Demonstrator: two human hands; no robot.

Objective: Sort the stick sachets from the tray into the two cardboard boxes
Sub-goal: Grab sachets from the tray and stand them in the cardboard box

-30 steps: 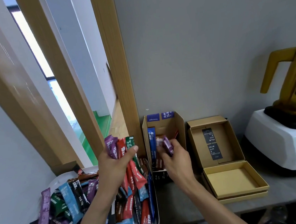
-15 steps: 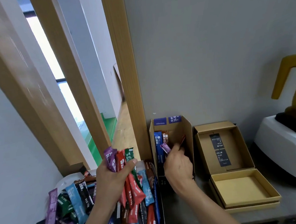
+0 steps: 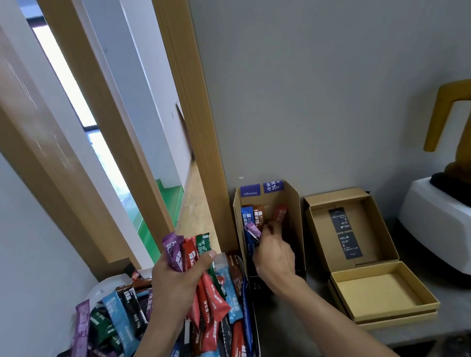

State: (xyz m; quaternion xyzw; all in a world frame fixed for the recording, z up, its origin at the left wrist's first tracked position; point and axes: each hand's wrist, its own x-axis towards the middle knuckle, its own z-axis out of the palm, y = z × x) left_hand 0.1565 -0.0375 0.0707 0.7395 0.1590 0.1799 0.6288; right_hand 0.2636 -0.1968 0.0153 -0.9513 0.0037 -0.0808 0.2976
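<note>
My left hand [image 3: 177, 282] grips a bundle of stick sachets [image 3: 191, 254], purple, red and green, above the white tray [image 3: 99, 285] heaped with several more sachets. My right hand [image 3: 273, 255] reaches into the tall narrow cardboard box [image 3: 293, 210] against the wall and pinches a purple sachet [image 3: 252, 231] there. Blue, brown and red sachets stand inside that box. To the right lies the flat hinged cardboard box [image 3: 376, 291], lid up, with two black cards in its lid and nothing in its lower half.
A wooden door frame [image 3: 194, 125] stands just left of the tall box. A white appliance base [image 3: 452, 224] with an amber jug is at the right edge. The grey counter [image 3: 461, 310] runs under the boxes, its front edge near.
My right hand has gone deeper into the tall box with the purple sachet. The left hand has kept its bundle over the tray. The camera has shifted a little to the left.
</note>
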